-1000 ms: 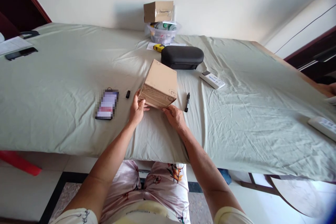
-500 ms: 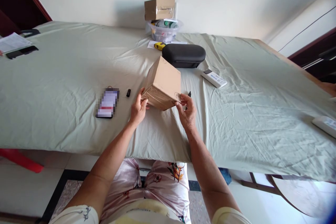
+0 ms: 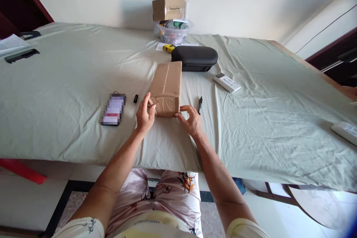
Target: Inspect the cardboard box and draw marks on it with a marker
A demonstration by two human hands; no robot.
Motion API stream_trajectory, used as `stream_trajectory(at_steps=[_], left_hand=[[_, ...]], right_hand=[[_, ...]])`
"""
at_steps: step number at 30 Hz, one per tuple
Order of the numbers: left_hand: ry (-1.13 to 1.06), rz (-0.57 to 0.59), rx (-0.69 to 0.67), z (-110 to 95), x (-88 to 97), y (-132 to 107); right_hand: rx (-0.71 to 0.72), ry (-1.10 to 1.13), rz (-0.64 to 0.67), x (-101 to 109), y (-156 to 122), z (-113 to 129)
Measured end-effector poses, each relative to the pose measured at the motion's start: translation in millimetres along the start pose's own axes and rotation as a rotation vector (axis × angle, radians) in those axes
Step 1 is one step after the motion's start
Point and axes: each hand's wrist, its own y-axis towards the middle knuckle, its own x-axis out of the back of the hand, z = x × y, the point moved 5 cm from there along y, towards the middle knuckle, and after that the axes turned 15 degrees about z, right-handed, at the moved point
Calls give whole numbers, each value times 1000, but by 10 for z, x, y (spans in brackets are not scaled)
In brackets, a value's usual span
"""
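A brown cardboard box (image 3: 167, 85) with tape along its top and near end rests on the cloth-covered table in front of me. My left hand (image 3: 145, 114) grips its near left edge, fingers on the side and thumb at the near face. At the near right lower corner, my right hand (image 3: 191, 119) pinches the box between thumb and fingers. A black marker (image 3: 200, 105) lies just right of my right hand. Left of the box are a small black cap-like piece (image 3: 135, 98) and a phone (image 3: 113, 109) with a blurred screen.
Behind the box sits a black hard case (image 3: 194, 58), with a yellow tape measure (image 3: 169, 48) beside it. A clear plastic basin (image 3: 173, 36) holds bottles under another carton (image 3: 169, 8). A white device (image 3: 227, 83) lies to the right. Papers (image 3: 12, 45) are at far left.
The box has turned and come down flat from a tilted pose, its taped top now facing up. My right hand has shifted left with it, leaving the marker in fuller view.
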Motion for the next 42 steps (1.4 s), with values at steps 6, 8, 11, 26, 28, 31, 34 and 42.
stream_trajectory(at_steps=[6,8,11,26,28,31,34,42], left_hand=[[-45,85,15,-21,-65,8],[-86,131,47,19,-117,-3],[-157,211,136,126,-207,-29],[-170,182,-28,-13,-84,18],[-186,170,-36,-13,-82,20],[-222,172,-18,-4,-97,20],[-276,168,18,3,-105,17],[-305,180,44,-20,-102,6]], right_hand=[[-81,-30,117,-79,-3,-73],[-97,-14,113,-65,0,-85],[-105,13,107,-39,6,-84],[-47,301,210,4,-56,-121],[-46,365,178,-15,-59,-161],[0,363,3,47,-64,-163],[102,396,-117,92,-61,-116],[136,327,-131,77,-35,-90]])
